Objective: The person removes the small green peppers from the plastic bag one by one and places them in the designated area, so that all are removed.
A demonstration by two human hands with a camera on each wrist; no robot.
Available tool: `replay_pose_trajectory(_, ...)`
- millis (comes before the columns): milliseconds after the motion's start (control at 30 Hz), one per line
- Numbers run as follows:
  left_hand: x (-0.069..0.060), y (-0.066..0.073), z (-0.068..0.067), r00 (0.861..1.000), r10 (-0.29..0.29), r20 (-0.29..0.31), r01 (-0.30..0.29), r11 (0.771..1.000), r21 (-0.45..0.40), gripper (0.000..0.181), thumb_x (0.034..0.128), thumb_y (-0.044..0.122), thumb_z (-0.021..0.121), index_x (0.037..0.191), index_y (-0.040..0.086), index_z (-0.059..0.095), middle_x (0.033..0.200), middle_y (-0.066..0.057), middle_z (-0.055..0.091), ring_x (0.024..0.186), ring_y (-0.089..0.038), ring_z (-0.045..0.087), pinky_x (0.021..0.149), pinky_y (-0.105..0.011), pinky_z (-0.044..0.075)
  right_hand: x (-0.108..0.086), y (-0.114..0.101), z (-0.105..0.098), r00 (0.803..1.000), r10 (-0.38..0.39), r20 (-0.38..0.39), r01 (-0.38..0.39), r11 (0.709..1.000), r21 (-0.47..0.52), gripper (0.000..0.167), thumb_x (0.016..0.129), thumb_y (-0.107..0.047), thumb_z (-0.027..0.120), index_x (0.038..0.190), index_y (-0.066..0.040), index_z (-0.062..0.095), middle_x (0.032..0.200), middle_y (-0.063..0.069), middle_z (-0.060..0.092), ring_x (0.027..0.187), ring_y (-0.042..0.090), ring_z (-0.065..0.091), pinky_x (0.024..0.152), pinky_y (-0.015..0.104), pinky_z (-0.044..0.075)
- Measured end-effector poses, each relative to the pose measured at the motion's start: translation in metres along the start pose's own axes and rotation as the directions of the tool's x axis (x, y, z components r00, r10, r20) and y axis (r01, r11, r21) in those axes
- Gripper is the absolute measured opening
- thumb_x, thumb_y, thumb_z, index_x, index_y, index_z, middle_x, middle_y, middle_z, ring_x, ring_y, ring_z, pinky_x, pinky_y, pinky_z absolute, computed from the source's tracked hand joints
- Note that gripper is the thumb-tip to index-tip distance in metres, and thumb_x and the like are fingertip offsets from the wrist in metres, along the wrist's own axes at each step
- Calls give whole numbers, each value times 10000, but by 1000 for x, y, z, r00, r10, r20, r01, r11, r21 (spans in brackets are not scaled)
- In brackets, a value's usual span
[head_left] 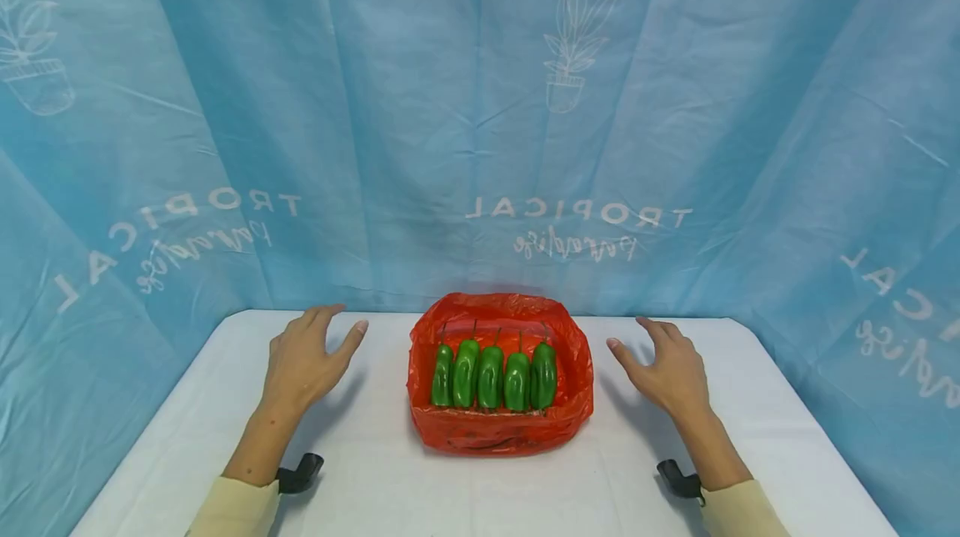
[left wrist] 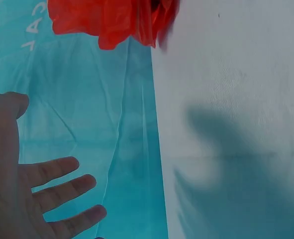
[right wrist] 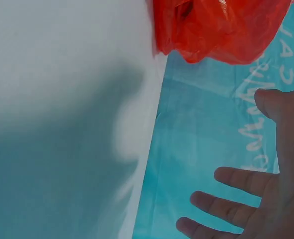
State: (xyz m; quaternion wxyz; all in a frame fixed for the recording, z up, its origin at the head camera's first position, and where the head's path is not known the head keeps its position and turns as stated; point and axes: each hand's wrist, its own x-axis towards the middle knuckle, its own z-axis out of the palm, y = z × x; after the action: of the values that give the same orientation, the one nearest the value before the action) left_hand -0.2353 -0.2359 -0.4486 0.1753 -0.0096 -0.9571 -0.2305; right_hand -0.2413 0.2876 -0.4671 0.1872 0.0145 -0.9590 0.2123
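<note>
In the head view, a container wrapped in a red plastic bag (head_left: 498,435) sits on the white table, with several green peppers (head_left: 491,378) lined up side by side in it, stems pointing away. My left hand (head_left: 303,362) hovers to the left of the bag, fingers spread, holding nothing. On the other side, my right hand (head_left: 667,366) is held above the table, thumb toward the bag and apart from it. Both wrist views show spread fingers and part of the red bag (left wrist: 112,22); the peppers are hidden there.
The white table (head_left: 360,495) has its far edge against a blue curtain (head_left: 420,145) printed with lettering and potted plants. A black wrist mount (head_left: 300,474) is on the left wrist, and another black mount (head_left: 678,480) on the right. Hand shadows fall on the cloth.
</note>
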Motion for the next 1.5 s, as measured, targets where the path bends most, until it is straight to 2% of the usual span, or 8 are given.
replay_pose_trajectory(233,-2,7,4,999,-1,37,2,999,-33,777,1046,661,445,1494,36,556,1490,-254,550,1350,-505,494,1066,-774,317,-1,-8,0,1000,-16,-8,16,1000,23,785,977,-627,627,1460,-9,600,1441,281,586,1265,539,562,1016,728,446)
replay_pose_trajectory(633,-4,22,14,998,-11,59,16,997,-75,756,1034,663,473,1491,67,559,1403,-204,618,1308,-450,548,1087,-737,364,0,-27,-3,999,-47,4,47,998,34,729,973,-560,671,1447,-10,609,1476,267,567,1309,515,545,1038,721,447)
replay_pose_trajectory(867,-6,30,17,997,9,77,-1,994,-113,744,1030,664,486,1490,86,564,1387,-180,628,1265,-421,582,1027,-680,470,0,-35,-3,998,-66,2,66,997,48,683,973,-526,685,1433,-25,624,1453,251,581,1293,493,556,1033,708,456)
replay_pose_trajectory(1233,-6,48,20,994,49,93,-32,985,-170,693,1029,649,516,1447,103,599,1326,-147,657,1205,-369,636,978,-601,533,0,-49,-4,991,-130,-30,132,988,78,647,962,-484,713,1398,-10,648,1414,252,605,1262,484,579,1011,698,478)
replay_pose_trajectory(1500,-4,62,25,988,72,135,-42,976,-213,711,1009,675,540,1446,116,596,1271,-98,659,1136,-322,661,922,-538,559,-2,-63,-4,985,-165,-47,169,980,104,596,939,-436,750,1350,-9,682,1379,226,635,1256,464,587,1023,671,478)
